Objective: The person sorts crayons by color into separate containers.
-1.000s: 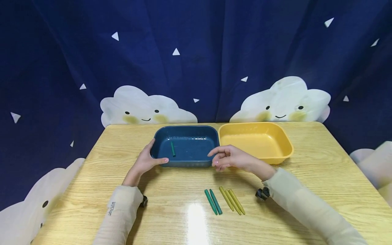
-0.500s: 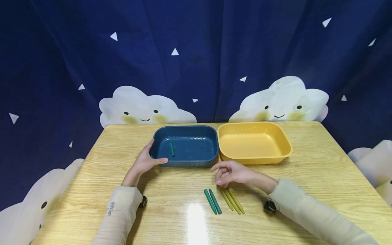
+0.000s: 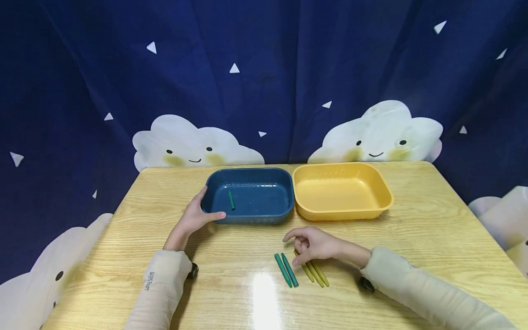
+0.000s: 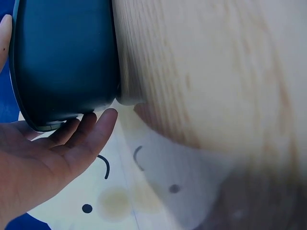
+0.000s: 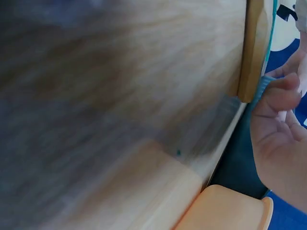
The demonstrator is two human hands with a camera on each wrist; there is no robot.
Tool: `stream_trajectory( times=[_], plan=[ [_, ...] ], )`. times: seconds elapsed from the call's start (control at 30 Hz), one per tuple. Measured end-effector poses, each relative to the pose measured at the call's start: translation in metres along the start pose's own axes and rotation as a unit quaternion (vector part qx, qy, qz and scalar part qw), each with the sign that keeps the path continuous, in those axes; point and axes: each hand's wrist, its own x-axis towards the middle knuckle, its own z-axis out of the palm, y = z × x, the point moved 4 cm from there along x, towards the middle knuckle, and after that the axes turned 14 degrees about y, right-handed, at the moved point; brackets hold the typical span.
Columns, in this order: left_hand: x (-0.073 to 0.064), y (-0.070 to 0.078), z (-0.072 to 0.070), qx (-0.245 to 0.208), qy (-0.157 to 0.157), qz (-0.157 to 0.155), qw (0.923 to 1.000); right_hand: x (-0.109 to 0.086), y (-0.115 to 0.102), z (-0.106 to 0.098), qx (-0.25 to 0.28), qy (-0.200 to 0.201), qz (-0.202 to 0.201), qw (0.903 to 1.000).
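Observation:
My left hand point(image 3: 194, 215) holds the near left corner of a dark blue plastic bin point(image 3: 251, 220), thumb along its front rim and fingers against its end wall. A green crayon point(image 3: 232, 200) lies in this bin. Low over the table, my right hand point(image 3: 315, 243) hovers above several yellow crayons point(image 3: 321, 274), partly covering them; its fingers are loosely bent with nothing between them. Just left of these lie two more green crayons point(image 3: 286, 270), side by side. In the right wrist view, a yellow crayon point(image 5: 252, 52) shows close beside the right hand point(image 5: 280, 129).
A yellow plastic bin point(image 3: 342, 213) stands against the blue bin's right side, near the back edge of the wooden table point(image 3: 416, 220). Behind hangs a navy curtain point(image 3: 264, 82) with smiling clouds and white triangles.
My right hand has come away from the blue bin's front right corner, moving toward me and down over the yellow crayons. The left hand stays on the bin.

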Motion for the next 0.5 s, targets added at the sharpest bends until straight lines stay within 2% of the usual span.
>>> stream_trajectory(
  times=[0.27, 0.5],
  plan=[
    [0.0002, 0.0006, -0.0005, 0.007, 0.001, 0.001, 1.0, 0.0004, -0.0019, 0.0055, -0.078, 0.001, -0.008, 0.9969],
    [0.0014, -0.0006, -0.0001, 0.008, 0.001, -0.004, 1.0, 0.0003, -0.006, 0.0094, -0.155, -0.005, -0.041, 0.987]
  ],
)
